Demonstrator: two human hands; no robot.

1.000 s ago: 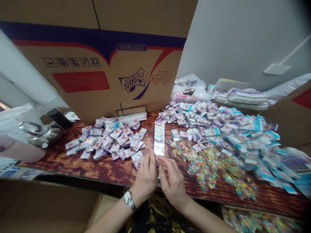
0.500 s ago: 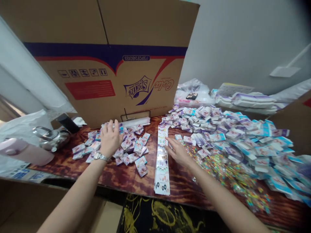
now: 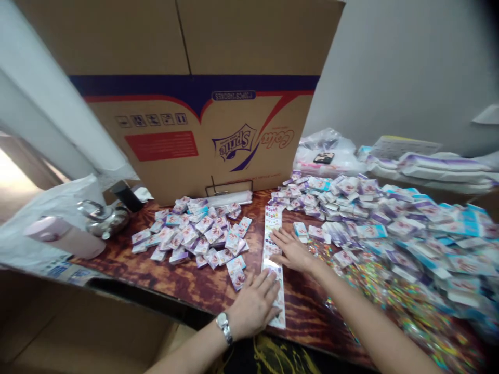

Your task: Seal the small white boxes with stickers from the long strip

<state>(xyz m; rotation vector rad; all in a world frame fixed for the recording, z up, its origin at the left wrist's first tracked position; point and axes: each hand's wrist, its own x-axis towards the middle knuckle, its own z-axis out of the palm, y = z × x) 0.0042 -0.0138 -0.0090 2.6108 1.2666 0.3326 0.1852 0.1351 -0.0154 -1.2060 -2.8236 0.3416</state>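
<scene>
A long white strip of sticker sheets (image 3: 272, 228) lies lengthwise on the dark wooden table (image 3: 187, 280). My left hand (image 3: 254, 303), a watch on its wrist, lies flat with fingers stretched over the strip's near end. My right hand (image 3: 291, 250) rests flat and open on the strip's middle, fingers pointing left. A heap of small purple-and-white packets (image 3: 197, 234) lies just left of the strip. A much larger heap of similar packets (image 3: 390, 223) spreads to the right.
A big cardboard carton (image 3: 202, 104) stands at the table's back. Bags of colourful beads (image 3: 390, 291) lie at the right front. A metal kettle (image 3: 102, 219), a pink bottle (image 3: 66, 238) and white plastic bags sit at the left. An open carton (image 3: 78, 327) is below the table edge.
My left hand has come back from the left packet heap to the strip's near end. My right hand stays on the strip's middle. The view has shifted left.
</scene>
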